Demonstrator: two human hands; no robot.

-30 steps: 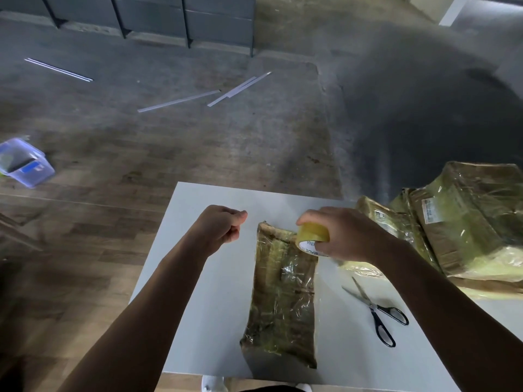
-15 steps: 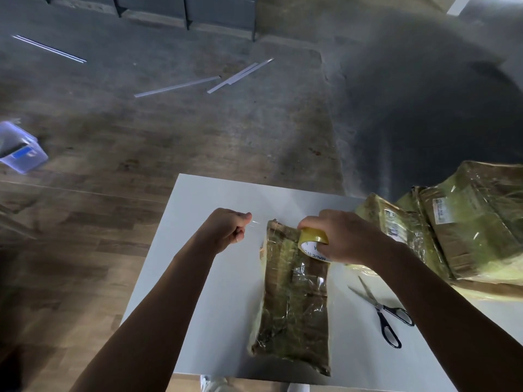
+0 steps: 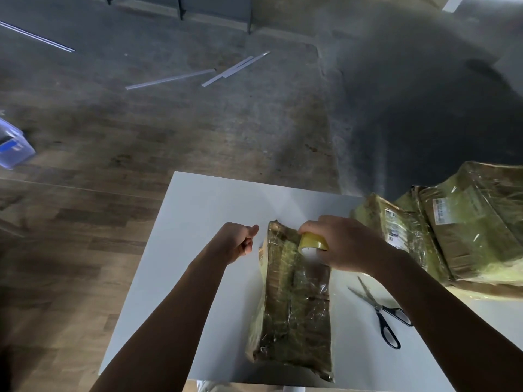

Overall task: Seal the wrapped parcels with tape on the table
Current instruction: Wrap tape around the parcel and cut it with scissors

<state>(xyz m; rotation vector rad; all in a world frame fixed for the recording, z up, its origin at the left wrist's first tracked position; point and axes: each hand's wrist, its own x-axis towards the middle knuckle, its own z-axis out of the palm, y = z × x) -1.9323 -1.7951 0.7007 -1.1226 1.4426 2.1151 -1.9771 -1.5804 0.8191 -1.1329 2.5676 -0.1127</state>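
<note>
Brown paper under clear film covers the parcel [image 3: 297, 306], which lies flat on the white table [image 3: 198, 250]; over the parcel's far end the right hand [image 3: 348, 244] grips a yellowish tape roll [image 3: 312, 244], fingers curled round it. Just left of that far end the left hand [image 3: 236, 241] is balled up, thumb against forefinger, and whether anything is pinched there cannot be told. Black-handled scissors [image 3: 382, 309] lie open just right of the parcel, with more wrapped parcels [image 3: 467, 227] stacked further right.

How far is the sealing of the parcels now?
Wrapped: the centre parcel. In hand: the right hand holds the tape roll on its far end; the left hand is curled beside it. Left: probably cutting with the scissors, perhaps the stacked parcels.
</note>
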